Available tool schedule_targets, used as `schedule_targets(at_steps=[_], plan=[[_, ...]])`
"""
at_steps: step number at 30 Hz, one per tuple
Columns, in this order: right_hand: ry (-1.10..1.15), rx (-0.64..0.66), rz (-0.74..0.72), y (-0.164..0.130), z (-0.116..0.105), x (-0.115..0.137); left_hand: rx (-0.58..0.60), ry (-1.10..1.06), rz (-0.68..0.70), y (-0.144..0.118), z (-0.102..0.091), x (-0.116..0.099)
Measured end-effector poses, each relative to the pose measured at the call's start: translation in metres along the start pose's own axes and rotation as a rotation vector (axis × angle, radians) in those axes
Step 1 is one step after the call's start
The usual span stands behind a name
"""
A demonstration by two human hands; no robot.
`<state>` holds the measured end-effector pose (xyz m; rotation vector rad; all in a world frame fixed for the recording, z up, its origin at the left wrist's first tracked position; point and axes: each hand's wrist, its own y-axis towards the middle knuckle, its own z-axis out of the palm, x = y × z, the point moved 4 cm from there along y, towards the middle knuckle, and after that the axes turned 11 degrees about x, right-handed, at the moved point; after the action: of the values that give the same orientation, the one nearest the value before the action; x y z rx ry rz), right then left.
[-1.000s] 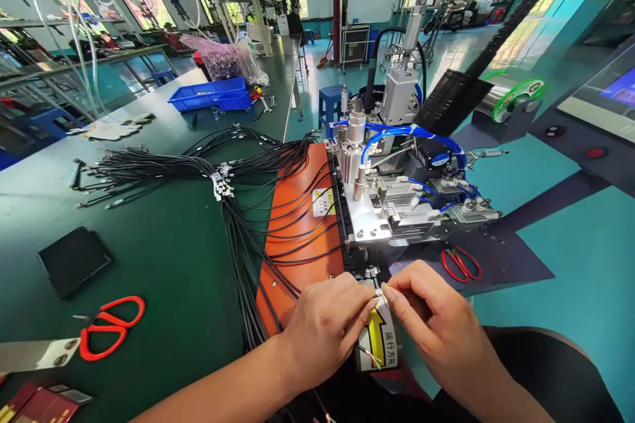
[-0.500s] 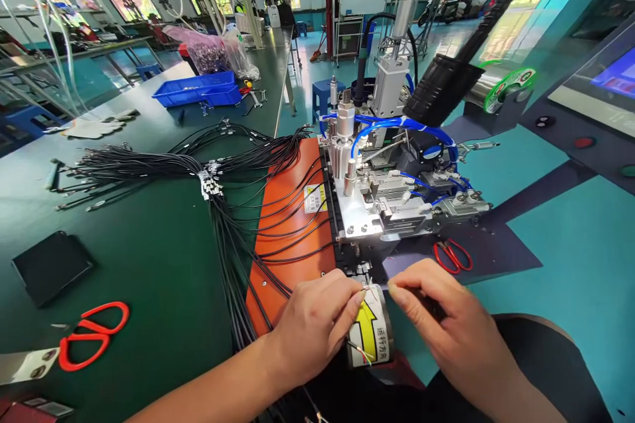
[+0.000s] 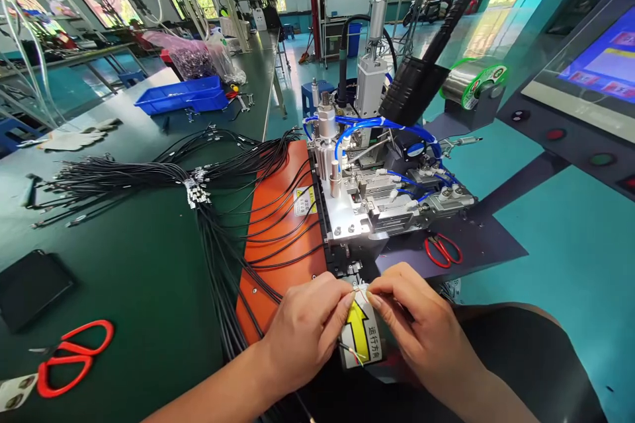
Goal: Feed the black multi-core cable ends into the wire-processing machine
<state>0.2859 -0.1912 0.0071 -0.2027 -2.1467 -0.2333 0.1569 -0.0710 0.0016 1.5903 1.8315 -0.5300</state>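
- Left hand (image 3: 307,330): thumb and forefinger pinched together on the thin stripped wire ends (image 3: 358,289), just in front of the machine's near edge.
- Right hand (image 3: 421,330): fingertips closed on the same wire ends from the other side, touching the left fingertips.
- Thin stripped wire ends: held between both hands, directly above the white label with a yellow arrow (image 3: 360,337); a second short length of fine coloured wire (image 3: 350,351) shows below the left thumb, lying across the label.
- Red-handled scissors, near left (image 3: 69,357): lying flat on the dark green bench (image 3: 149,277), well apart from both hands.
- Flat black rectangular pad (image 3: 30,287): on the bench, beyond the near scissors.
- Orange flat plate (image 3: 288,238): left of the machine, crossed by several black cables.
- Bundle of thin black cables (image 3: 124,175): fanned out across the bench, gathered at a cluster of small metal clips (image 3: 196,192), with strands running down towards the left hand.
- Silver metal fixture with blue air hoses (image 3: 377,192): just beyond the hands.
- Second pair of red-handled scissors (image 3: 441,250): on the dark mat right of the fixture.
- Green-rimmed spool (image 3: 476,82): behind the fixture.
- Blue plastic tray (image 3: 183,94): far along the bench.
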Motion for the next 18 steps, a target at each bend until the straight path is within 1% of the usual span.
schedule_targets(at_steps=[4, 7, 12, 18], plan=[[0.017, -0.012, 0.013, 0.002, -0.001, 0.002, -0.017, 0.014, 0.036, 0.0, -0.001, -0.002], [0.042, -0.009, 0.042, 0.003, -0.002, 0.004, -0.054, 0.032, 0.088, 0.0, -0.002, -0.004], [0.122, 0.049, 0.151, 0.003, -0.002, 0.004, -0.116, 0.043, 0.158, -0.002, -0.005, -0.008], [0.129, 0.1, 0.202, 0.004, -0.002, 0.004, -0.12, 0.088, 0.165, -0.003, -0.006, -0.01]])
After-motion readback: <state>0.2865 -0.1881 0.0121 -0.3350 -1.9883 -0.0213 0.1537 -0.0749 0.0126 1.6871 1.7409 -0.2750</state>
